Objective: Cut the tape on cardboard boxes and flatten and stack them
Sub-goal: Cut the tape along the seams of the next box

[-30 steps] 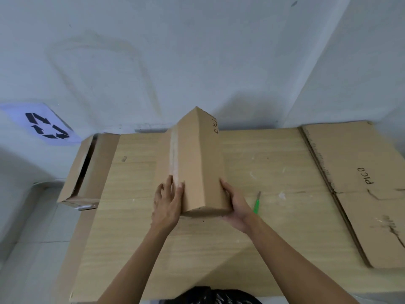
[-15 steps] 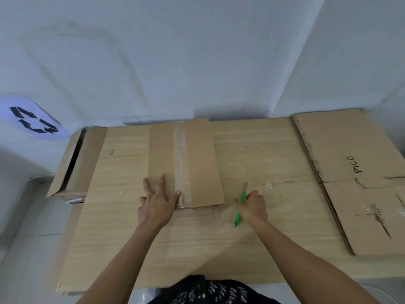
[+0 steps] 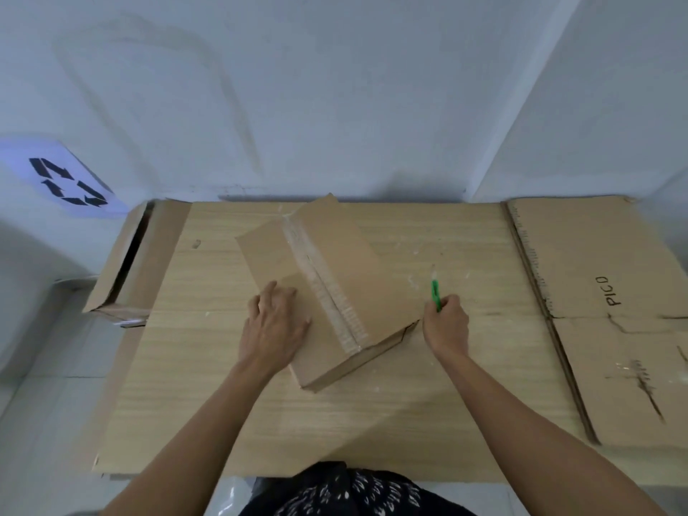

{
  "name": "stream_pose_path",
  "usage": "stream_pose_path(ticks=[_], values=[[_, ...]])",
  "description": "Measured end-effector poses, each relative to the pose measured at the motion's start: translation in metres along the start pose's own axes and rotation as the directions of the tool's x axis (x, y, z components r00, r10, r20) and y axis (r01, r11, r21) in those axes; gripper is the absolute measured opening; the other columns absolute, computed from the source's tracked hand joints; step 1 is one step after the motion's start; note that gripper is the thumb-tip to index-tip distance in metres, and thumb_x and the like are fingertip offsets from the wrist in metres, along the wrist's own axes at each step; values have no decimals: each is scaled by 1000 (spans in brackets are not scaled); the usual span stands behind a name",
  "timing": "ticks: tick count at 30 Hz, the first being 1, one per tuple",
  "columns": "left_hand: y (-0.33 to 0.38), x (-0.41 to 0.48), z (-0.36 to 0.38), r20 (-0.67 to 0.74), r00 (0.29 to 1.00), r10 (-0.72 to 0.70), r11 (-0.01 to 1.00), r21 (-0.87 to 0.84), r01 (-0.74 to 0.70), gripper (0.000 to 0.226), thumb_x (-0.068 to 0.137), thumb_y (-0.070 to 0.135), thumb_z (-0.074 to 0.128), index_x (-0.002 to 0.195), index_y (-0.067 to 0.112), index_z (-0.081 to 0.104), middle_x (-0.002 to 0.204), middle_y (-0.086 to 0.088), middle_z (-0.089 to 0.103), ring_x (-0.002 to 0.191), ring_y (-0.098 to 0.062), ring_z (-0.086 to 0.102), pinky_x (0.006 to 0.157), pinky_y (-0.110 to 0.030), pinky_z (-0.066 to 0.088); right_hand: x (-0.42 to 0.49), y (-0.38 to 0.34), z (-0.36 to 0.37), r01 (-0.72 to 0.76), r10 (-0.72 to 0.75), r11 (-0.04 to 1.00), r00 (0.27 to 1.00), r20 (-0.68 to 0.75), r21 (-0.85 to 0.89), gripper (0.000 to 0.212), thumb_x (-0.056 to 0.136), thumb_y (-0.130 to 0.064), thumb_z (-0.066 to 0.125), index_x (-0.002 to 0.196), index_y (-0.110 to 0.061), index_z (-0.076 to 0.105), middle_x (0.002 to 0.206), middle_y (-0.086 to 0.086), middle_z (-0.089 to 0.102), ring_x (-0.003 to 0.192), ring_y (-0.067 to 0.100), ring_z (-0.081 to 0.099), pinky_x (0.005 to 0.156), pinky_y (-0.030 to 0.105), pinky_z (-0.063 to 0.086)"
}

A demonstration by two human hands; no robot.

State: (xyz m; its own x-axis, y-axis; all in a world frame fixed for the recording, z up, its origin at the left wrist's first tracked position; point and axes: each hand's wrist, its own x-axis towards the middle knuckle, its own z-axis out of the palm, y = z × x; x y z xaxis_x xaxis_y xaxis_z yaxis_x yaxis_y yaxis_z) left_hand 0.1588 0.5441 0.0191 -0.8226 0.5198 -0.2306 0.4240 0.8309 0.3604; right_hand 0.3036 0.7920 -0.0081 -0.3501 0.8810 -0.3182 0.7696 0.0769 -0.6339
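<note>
- Sealed box (image 3: 335,262) lies on the table (image 3: 372,422), roughly centre, turned at an angle so its long axis runs from near-right to far-left.
- Strip of tape (image 3: 327,288) runs the length of the top face along the centre seam. It looks intact, so the cut is judged not yet begun.
- Left hand (image 3: 273,325): fingers spread and flat, palm down on the top face just left of the tape. Probably there to pin the box against sliding and to keep the fingers off the cutting line.
- Right hand (image 3: 446,325): clenched around a green cutter (image 3: 435,296), tip pointing away from the body, just beside the box's near-right corner and not touching the tape.
- Blade end too small to tell whether it is extended.
- The angled box likely sets the seam in line with a right-arm pull.
- Flattened cardboard (image 3: 595,277) marked PICO lies at the table's right end, presumably the stack.
- Second box (image 3: 163,255) sits at the table's left edge, one side open.
- Recycling sign (image 3: 67,182) on the wall, far left.
</note>
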Motion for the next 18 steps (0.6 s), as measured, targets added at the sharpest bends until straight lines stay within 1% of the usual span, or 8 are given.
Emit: stream_pose_path(ticks=[2, 5, 7, 8, 10, 13, 16, 18], values=[[-8, 6, 4, 20, 999, 42, 999, -14, -42, 65, 100, 54, 48, 156, 28, 28, 168, -4, 9, 154, -31, 4, 121, -52, 27, -4, -18, -7, 58, -57, 998, 997, -44, 31, 17, 100, -23, 48, 106, -7, 50, 107, 21, 64, 95, 38, 60, 76, 42, 44], [0, -2, 16, 16, 999, 47, 998, 43, -47, 69, 101, 59, 36, 160, 28, 18, 170, -6, 3, 155, -31, 2, 122, -49, 27, -10, -43, -12, 176, -175, 984, 983, -61, 9, 17, 101, -22, 46, 110, -9, 51, 107, 23, 66, 97, 42, 62, 77, 45, 47], [16, -15, 22, 18, 999, 46, 991, 122, -48, 68, 101, 62, 31, 160, 30, 16, 167, -7, 9, 150, -33, 15, 113, -47, 38, -15, -58, -8, 248, -249, 968, 968, -23, -45, 23, 100, -23, 45, 119, -11, 53, 107, 22, 68, 98, 42, 63, 78, 45, 49], [24, -22, 25, -2, 998, 69, 984, 164, -68, 67, 100, 63, 31, 158, 31, 20, 162, -8, 20, 143, -32, 26, 105, -46, 44, -18, -64, -5, 295, -295, 953, 955, 12, -69, 25, 101, -23, 45, 121, -12, 53, 105, 21, 68, 97, 42, 63, 76, 44, 48], [36, -33, 27, -93, 987, 132, 970, 216, -110, 60, 98, 61, 36, 148, 27, 37, 137, -4, 42, 121, -26, 46, 89, -39, 50, -26, -73, 5, 412, -403, 905, 910, 100, -102, 21, 102, -24, 45, 116, -12, 55, 97, 18, 68, 90, 40, 63, 67, 39, 40], [36, -29, 22, -171, 982, 86, 991, 116, -66, 49, 94, 54, 49, 131, 22, 51, 118, -1, 49, 109, -25, 52, 87, -38, 47, -39, -77, 15, 523, -486, 841, 842, 233, -139, 16, 104, -25, 44, 106, -12, 54, 84, 11, 61, 82, 37, 60, 63, 37, 35], [21, -11, 12, -178, 984, 33, 999, 35, -27, 56, 92, 50, 57, 137, 18, 47, 135, -6, 45, 123, -30, 45, 98, -44, 41, -41, -73, 17, 536, -483, 825, 833, 270, -178, 18, 104, -25, 45, 109, -11, 54, 91, 16, 66, 88, 38, 61, 69, 40, 42], [10, 3, 4, -132, 991, 17, 1000, -13, -19, 68, 92, 51, 58, 147, 18, 36, 155, -8, 31, 143, -31, 28, 112, -47, 30, -42, -69, 15, 533, -473, 826, 833, 287, -183, 16, 103, -26, 46, 107, -13, 53, 90, 15, 66, 85, 37, 61, 69, 41, 43]])
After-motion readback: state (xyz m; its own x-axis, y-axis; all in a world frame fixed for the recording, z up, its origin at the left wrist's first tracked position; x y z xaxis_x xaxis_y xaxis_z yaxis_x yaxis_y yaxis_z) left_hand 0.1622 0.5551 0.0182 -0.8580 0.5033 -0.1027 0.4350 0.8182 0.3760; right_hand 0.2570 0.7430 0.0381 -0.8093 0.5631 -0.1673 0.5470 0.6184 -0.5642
